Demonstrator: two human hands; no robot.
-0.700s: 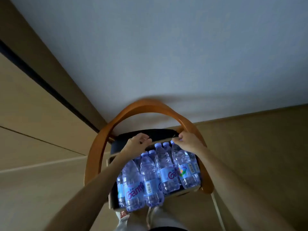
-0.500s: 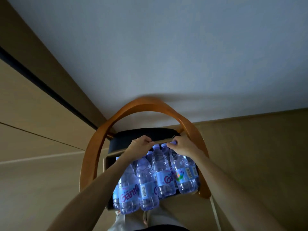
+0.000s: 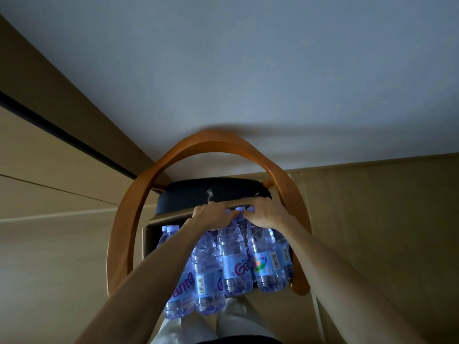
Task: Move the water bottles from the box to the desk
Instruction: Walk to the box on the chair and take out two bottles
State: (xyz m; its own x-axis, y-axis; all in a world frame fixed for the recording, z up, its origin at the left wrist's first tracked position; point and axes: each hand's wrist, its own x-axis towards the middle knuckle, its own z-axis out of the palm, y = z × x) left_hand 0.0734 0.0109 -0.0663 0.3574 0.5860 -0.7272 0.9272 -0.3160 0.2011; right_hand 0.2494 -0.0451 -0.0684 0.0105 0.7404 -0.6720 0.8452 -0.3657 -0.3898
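Gripping the cap ends of the water bottles (image 3: 233,259) with left hand (image 3: 213,216) and right hand (image 3: 265,214) close together, inside the box (image 3: 148,240) on the chair (image 3: 129,219), long sides pointing back toward the body.

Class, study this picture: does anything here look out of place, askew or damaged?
Yes: the box of bottles sits on a chair seat, not a floor or desk. Both hands grip the bottle tops. No spill or damage shows.

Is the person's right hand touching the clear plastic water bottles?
Touching. The head view shows the right hand lying on the tops of the clear plastic water bottles, its fingers curled at their caps.
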